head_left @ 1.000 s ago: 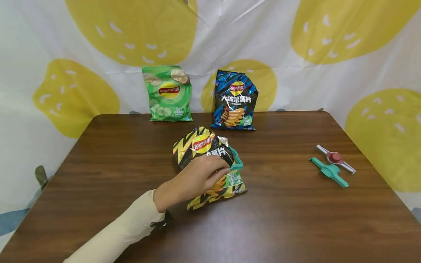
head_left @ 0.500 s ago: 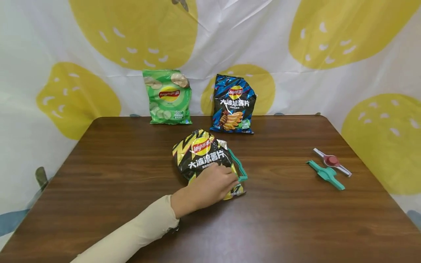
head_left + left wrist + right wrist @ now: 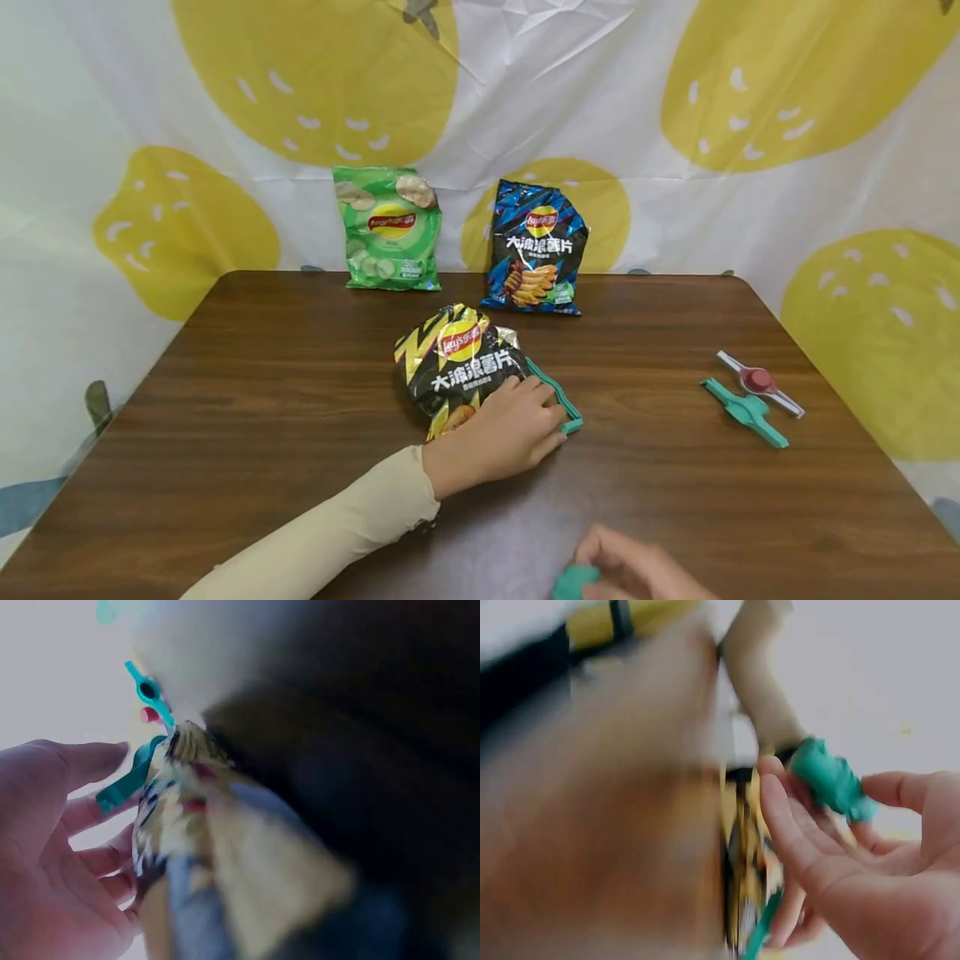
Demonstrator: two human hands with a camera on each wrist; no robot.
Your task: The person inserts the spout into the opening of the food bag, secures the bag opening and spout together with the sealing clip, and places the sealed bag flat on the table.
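Observation:
A black and yellow Lay's chip bag [image 3: 468, 362] lies at the middle of the table, with a teal bag clip [image 3: 558, 396] along its right side. My left hand [image 3: 498, 437] lies over the bag's lower right part, its fingers bent around the clip's near end. In the left wrist view the clip [image 3: 131, 780] comes between the thumb and the index finger, while the other fingers touch the bag. At the bottom edge my right hand [image 3: 648, 575] pinches a small teal cap [image 3: 576, 581]. The right wrist view shows this cap's ribbed side [image 3: 825, 776] between thumb and fingers.
Against the curtain at the back stand a green chip bag [image 3: 390, 229] and a blue and black one [image 3: 536, 250]. On the right of the table lie a second teal clip [image 3: 746, 410] and a white clip with a red middle [image 3: 759, 381].
My left hand has shifted right and a little down along the bag, and the clip has turned and moved right. My right hand has come into view holding the teal cap.

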